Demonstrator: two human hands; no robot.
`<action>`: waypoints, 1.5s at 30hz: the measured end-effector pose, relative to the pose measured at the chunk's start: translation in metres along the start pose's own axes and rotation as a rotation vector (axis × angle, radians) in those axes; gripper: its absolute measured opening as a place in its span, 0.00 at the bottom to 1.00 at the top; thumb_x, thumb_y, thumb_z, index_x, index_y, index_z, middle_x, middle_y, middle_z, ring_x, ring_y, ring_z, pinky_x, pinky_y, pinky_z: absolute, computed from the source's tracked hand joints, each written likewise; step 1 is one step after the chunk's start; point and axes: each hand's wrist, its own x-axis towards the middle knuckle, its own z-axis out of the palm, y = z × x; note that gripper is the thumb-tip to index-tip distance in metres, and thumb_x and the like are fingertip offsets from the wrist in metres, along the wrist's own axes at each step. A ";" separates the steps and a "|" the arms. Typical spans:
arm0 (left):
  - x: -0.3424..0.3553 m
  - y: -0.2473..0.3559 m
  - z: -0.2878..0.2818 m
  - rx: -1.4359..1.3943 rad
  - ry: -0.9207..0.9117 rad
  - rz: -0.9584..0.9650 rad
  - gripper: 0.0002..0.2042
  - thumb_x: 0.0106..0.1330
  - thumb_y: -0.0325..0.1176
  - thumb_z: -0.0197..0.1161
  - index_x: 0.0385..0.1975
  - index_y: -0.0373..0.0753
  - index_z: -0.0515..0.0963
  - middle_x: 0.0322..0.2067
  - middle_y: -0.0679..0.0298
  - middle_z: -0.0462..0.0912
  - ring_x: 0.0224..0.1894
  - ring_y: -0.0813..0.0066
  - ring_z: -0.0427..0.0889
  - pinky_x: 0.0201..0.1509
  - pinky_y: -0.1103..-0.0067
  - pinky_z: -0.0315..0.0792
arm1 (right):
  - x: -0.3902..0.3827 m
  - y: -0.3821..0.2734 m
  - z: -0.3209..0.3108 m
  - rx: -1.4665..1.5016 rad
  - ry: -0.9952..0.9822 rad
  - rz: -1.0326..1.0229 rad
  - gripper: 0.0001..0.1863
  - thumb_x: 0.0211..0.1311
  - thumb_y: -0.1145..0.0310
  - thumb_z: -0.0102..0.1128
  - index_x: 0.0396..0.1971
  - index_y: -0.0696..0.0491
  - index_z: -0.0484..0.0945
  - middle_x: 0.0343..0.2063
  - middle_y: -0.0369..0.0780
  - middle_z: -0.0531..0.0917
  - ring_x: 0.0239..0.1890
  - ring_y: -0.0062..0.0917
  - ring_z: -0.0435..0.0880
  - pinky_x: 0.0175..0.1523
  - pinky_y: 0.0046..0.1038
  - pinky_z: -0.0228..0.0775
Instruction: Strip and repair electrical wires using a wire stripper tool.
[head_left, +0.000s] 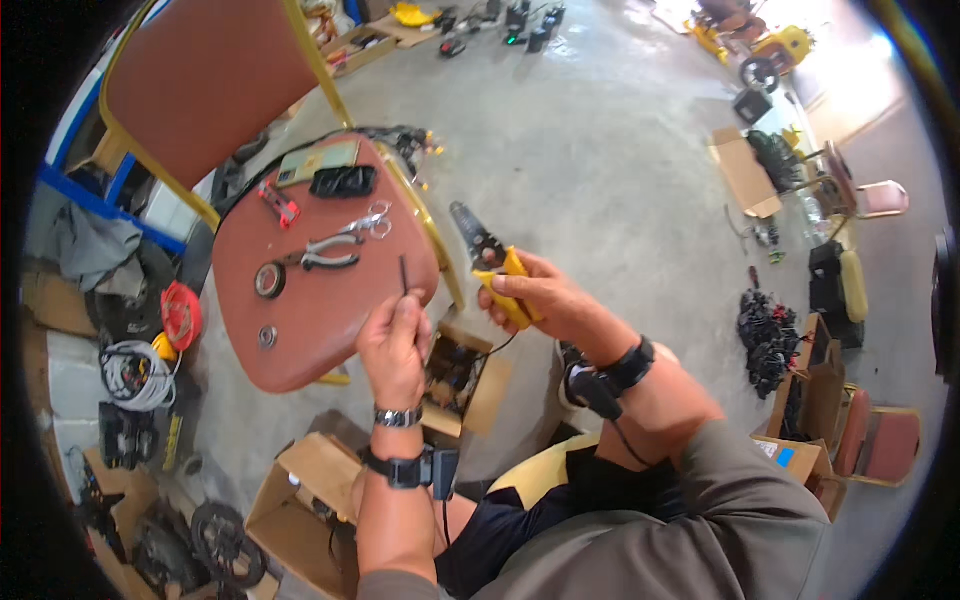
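My left hand (395, 345) pinches a thin black piece like a cable end (404, 272), which sticks up past the fingertips over the front right of the brown chair seat (310, 345). In my right hand (545, 295) is a wire stripper (515, 290) with yellow handles, its dark jaws pointing up and left, apart from the black piece. On the seat lie grey-handled pliers (330, 252), scissors (375, 220), a roll of black tape (269, 280), a small metal ring (267, 336), a red utility knife (284, 204) and a black pouch (343, 181).
Open cardboard boxes (300, 490) stand on the floor between my legs and the chair; another box (478, 385) holds small parts. Left of the chair are a coiled white cable (140, 375) and a red hard hat (182, 315). A black cable heap (768, 340) lies to the right.
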 end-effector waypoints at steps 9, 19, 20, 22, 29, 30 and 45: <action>-0.002 -0.020 0.021 0.117 -0.021 -0.044 0.11 0.73 0.32 0.60 0.46 0.32 0.80 0.22 0.67 0.78 0.19 0.84 0.68 0.22 0.85 0.61 | -0.016 0.003 -0.014 -0.612 -0.042 -0.025 0.18 0.72 0.67 0.57 0.57 0.57 0.75 0.40 0.38 0.85 0.42 0.22 0.82 0.51 0.28 0.73; 0.003 -0.029 0.024 0.173 -0.020 -0.050 0.09 0.72 0.33 0.62 0.44 0.35 0.81 0.23 0.66 0.79 0.19 0.85 0.69 0.21 0.86 0.61 | -0.020 -0.001 -0.021 -1.093 -0.017 -0.192 0.26 0.68 0.69 0.59 0.65 0.53 0.70 0.46 0.50 0.84 0.47 0.47 0.83 0.52 0.38 0.74; 0.004 -0.030 0.023 0.173 -0.019 -0.048 0.08 0.72 0.33 0.62 0.44 0.35 0.81 0.24 0.66 0.79 0.19 0.85 0.69 0.21 0.86 0.61 | -0.017 0.002 -0.021 -1.134 -0.006 -0.239 0.26 0.67 0.70 0.59 0.65 0.53 0.70 0.48 0.50 0.84 0.48 0.48 0.82 0.53 0.39 0.74; 0.002 -0.031 0.021 0.185 -0.005 -0.064 0.07 0.72 0.32 0.63 0.43 0.36 0.81 0.25 0.66 0.80 0.20 0.84 0.71 0.22 0.87 0.63 | -0.013 0.009 -0.021 -1.365 0.038 -0.461 0.27 0.65 0.71 0.61 0.65 0.51 0.71 0.51 0.49 0.82 0.51 0.47 0.82 0.57 0.41 0.71; -0.004 -0.033 0.013 0.135 -0.047 -0.032 0.06 0.72 0.31 0.65 0.42 0.36 0.81 0.29 0.63 0.82 0.26 0.80 0.76 0.28 0.85 0.70 | -0.013 0.015 -0.019 -1.635 0.076 -0.591 0.30 0.59 0.77 0.59 0.64 0.48 0.72 0.58 0.49 0.78 0.58 0.44 0.78 0.64 0.44 0.66; -0.005 -0.034 0.012 0.126 -0.063 -0.013 0.06 0.71 0.31 0.65 0.42 0.36 0.82 0.29 0.64 0.83 0.25 0.81 0.76 0.27 0.86 0.69 | -0.013 0.014 -0.019 -1.649 0.080 -0.607 0.31 0.58 0.77 0.59 0.64 0.48 0.72 0.58 0.48 0.77 0.58 0.43 0.78 0.64 0.44 0.65; -0.005 -0.036 0.013 0.117 -0.098 -0.027 0.06 0.70 0.30 0.67 0.40 0.35 0.81 0.30 0.64 0.85 0.25 0.82 0.78 0.28 0.86 0.71 | -0.015 0.013 -0.017 -1.710 0.124 -0.719 0.30 0.56 0.74 0.60 0.62 0.47 0.73 0.56 0.46 0.77 0.59 0.42 0.76 0.65 0.45 0.65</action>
